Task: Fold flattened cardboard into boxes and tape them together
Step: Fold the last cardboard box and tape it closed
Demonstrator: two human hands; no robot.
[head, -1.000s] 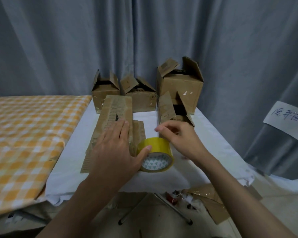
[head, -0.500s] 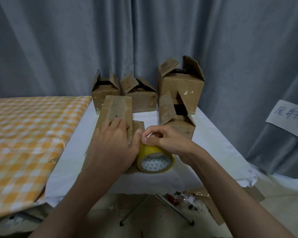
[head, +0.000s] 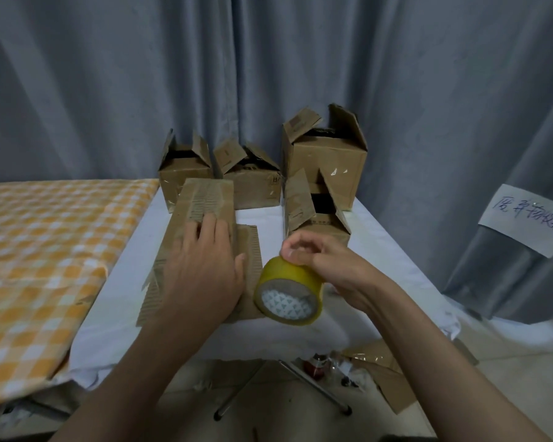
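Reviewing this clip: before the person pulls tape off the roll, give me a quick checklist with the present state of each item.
1. Flattened cardboard held down: ok, the left hand lies flat on it, fingers straight.
2. Tape roll in hand: ok, the right hand grips its top edge, the roll tilted beside the cardboard.
3. Free tape end found: cannot tell, the fingertips hide that spot.
4. Cardboard folded into a box shape: not ok, it lies flat on the white table.
5. Room to work: ok, the four folded boxes stand behind, apart from both hands.
6. Cutter within reach: cannot tell, none shows on the table.
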